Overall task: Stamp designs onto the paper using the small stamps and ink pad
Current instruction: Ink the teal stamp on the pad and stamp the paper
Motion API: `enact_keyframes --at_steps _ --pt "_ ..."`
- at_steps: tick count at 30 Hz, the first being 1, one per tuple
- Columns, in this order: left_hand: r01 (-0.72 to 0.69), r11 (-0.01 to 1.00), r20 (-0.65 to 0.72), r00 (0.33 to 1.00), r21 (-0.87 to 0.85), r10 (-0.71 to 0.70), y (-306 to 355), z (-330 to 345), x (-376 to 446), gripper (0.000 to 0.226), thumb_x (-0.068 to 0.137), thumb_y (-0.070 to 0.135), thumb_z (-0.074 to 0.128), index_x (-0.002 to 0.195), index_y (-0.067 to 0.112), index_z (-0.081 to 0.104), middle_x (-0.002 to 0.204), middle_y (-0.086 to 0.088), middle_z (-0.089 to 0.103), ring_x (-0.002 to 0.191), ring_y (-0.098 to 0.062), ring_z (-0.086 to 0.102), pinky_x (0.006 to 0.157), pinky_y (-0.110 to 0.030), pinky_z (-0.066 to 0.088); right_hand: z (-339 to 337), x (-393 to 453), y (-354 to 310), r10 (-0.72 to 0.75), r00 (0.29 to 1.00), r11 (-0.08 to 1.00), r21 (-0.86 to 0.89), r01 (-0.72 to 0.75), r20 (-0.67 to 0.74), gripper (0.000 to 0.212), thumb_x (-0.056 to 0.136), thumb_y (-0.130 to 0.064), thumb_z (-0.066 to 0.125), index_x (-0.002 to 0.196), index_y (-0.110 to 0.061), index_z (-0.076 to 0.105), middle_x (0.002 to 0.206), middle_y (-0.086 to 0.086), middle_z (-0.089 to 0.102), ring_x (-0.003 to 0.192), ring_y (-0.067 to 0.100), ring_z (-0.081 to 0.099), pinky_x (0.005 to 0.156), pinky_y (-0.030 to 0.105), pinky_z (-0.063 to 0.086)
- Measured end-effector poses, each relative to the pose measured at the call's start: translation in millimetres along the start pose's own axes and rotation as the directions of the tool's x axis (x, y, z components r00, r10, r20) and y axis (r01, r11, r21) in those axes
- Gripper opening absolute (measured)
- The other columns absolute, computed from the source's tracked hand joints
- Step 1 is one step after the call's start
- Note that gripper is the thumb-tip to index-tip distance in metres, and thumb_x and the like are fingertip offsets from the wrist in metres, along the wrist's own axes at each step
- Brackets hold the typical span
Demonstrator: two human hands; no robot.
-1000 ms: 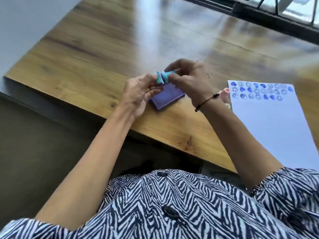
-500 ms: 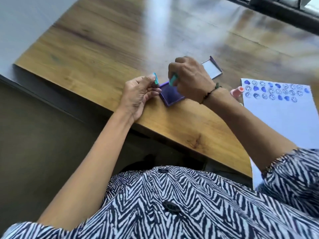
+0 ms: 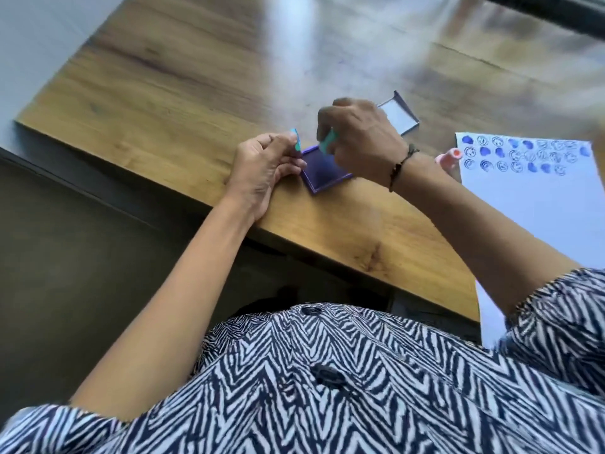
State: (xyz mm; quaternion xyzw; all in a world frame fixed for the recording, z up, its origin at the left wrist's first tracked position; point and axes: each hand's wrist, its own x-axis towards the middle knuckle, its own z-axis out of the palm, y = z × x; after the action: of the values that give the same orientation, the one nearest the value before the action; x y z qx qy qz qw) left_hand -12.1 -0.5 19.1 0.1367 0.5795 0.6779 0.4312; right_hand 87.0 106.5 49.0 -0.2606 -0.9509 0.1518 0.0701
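Note:
A purple ink pad (image 3: 322, 173) lies open near the table's front edge. My right hand (image 3: 360, 139) grips a small teal stamp (image 3: 327, 144) and holds its lower end on the pad's far corner. My left hand (image 3: 262, 165), just left of the pad, pinches the stamp's teal cap (image 3: 296, 140) between thumb and fingers. The white paper (image 3: 550, 204) lies to the right, with three rows of blue stamped faces and blobs along its top.
The ink pad's lid (image 3: 399, 116) lies open-side up behind my right hand. A pink stamp (image 3: 450, 156) lies at the paper's left edge, behind my right wrist. The wooden table (image 3: 196, 77) ends in a front edge close to my body.
My hands pulled apart, separating the cap from the teal stamp. My right hand lowered the stamp onto the ink pad. The head camera shifted, bringing the lid into view.

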Motion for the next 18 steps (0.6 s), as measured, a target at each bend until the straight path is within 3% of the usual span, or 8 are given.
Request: enact_keyframes --at_steps 4,7,9,11,14,18 --pt "-0.013 0.999 -0.011 1.000 0.033 0.014 -2.1 -1.6 1.3 0.013 0.085 0.009 0.056 0.073 0.006 0.055 0.060 -0.006 0.059 0.046 -0.010 0.058 0.048 -0.015 0.048 13.8 -11.8 -8.5 -0.008 0.999 0.997 -0.072 0.011 0.041 0.021 0.075 0.005 0.047 0.092 -0.003 0.056 0.103 0.018 0.055 0.091 0.035 0.053 0.060 0.034 0.032" --pt "-0.011 0.998 -0.007 1.000 0.068 0.011 -2.5 -0.5 0.8 0.013 0.085 0.009 0.056 0.072 0.007 0.055 0.062 -0.006 0.057 0.045 -0.009 0.058 0.048 -0.016 0.048 7.0 -8.4 -5.1 0.003 0.998 1.000 0.002 -0.003 0.067 0.020 0.078 0.002 0.048 0.093 -0.004 0.060 0.103 0.018 0.059 0.091 0.036 0.055 0.066 0.038 0.040" --pt "-0.031 0.997 -0.021 0.999 0.077 0.033 -1.4 0.9 -0.2 0.014 0.085 0.010 0.056 0.071 0.007 0.055 0.061 -0.006 0.057 0.044 -0.008 0.058 0.046 -0.015 0.046 -2.7 -6.7 1.1 0.061 0.998 0.985 0.159 -0.065 0.034 0.022 0.077 0.001 0.052 0.092 -0.004 0.066 0.095 0.015 0.063 0.089 0.029 0.058 0.070 0.029 0.043" --pt "-0.068 0.994 -0.029 0.997 0.086 0.071 0.8 4.3 -2.3 0.014 0.085 0.011 0.056 0.072 0.008 0.055 0.063 -0.007 0.055 0.044 -0.007 0.057 0.044 -0.014 0.044 -15.0 -13.6 8.2 0.181 0.983 0.916 0.370 -0.153 -0.041 0.019 0.074 0.001 0.059 0.089 -0.005 0.069 0.070 0.000 0.060 0.067 0.005 0.055 0.056 0.008 0.035" --pt "-0.128 0.985 0.032 0.992 0.114 0.126 6.8 26.8 -5.6 0.012 0.085 0.012 0.056 0.073 0.009 0.056 0.066 -0.008 0.058 0.048 -0.008 0.058 0.048 -0.015 0.045 -46.3 -36.0 32.9 0.405 0.897 0.742 0.637 -0.210 -0.176 0.019 0.069 -0.012 0.066 0.088 -0.010 0.070 0.059 -0.012 0.054 0.050 -0.004 0.049 0.055 0.009 0.038" --pt "-0.191 0.975 0.277 0.948 0.113 0.154 11.7 93.5 -19.5 0.008 0.080 0.016 0.059 0.073 0.015 0.059 0.073 -0.009 0.064 0.061 -0.016 0.062 0.058 -0.019 0.052 -77.1 -79.8 94.5 0.618 0.745 0.629 0.727 -0.276 -0.251 0.020 0.068 -0.011 0.059 0.085 -0.017 0.066 0.073 0.010 0.063 0.048 0.005 0.055 0.050 0.019 0.051"
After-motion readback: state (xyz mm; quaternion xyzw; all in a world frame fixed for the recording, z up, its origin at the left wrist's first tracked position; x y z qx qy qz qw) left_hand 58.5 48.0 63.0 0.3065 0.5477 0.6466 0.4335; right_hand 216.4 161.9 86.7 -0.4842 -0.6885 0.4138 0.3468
